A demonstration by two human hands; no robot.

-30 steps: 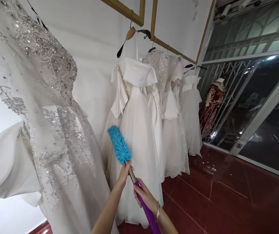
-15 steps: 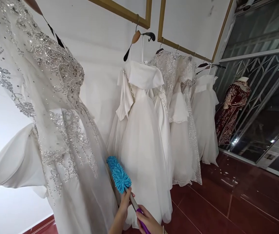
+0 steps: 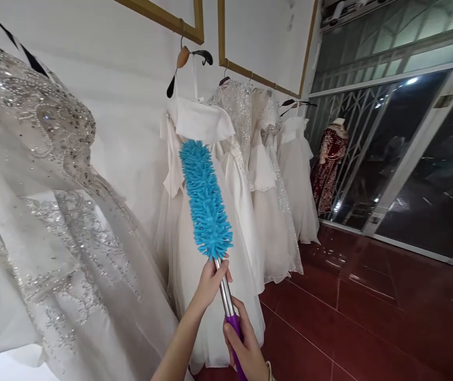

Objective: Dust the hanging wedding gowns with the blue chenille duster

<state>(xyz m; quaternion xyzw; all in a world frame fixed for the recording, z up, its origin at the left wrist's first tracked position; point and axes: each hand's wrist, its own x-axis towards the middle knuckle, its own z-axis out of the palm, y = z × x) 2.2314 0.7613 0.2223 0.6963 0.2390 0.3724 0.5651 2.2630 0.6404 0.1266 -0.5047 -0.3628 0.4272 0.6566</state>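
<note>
L hand: left hand (image 3: pixel 211 279) closed round the metal shaft (image 3: pixel 227 297), fingers curled, right under the blue head.
R hand: right hand (image 3: pixel 247 341) lower down, wrapped on the purple handle (image 3: pixel 233 329); bracelet (image 3: pixel 269 371) at wrist, btm edge of view.
Duster: blue duster (image 3: pixel 205 201) approx center, head up, tilted a bit L at top. Sits in front of the white off-shoulder gown (image 3: pixel 204 123), top end just below its neckline band. Contact w/ fabric: can't tell.
Gown hanger: wood/black hanger (image 3: pixel 183 57), hooked on gold rail (image 3: pixel 163 18).
L side: beaded gown (image 3: pixel 65 114), close to cam, silver beads/sequins on bodice, partly cut off by frame edge.
Rear row: more white gowns (image 3: pixel 264 169) behind & R of off-shoulder one, on 2nd gold rail (image 3: pixel 258 78).
Far R: dark red dress (image 3: pixel 332 151) w/ lighter embroidery, by glass doors (image 3: pixel 412 174).
Floor: red tile floor (image 3: pixel 353 301), shiny, pale grout lines.
</note>
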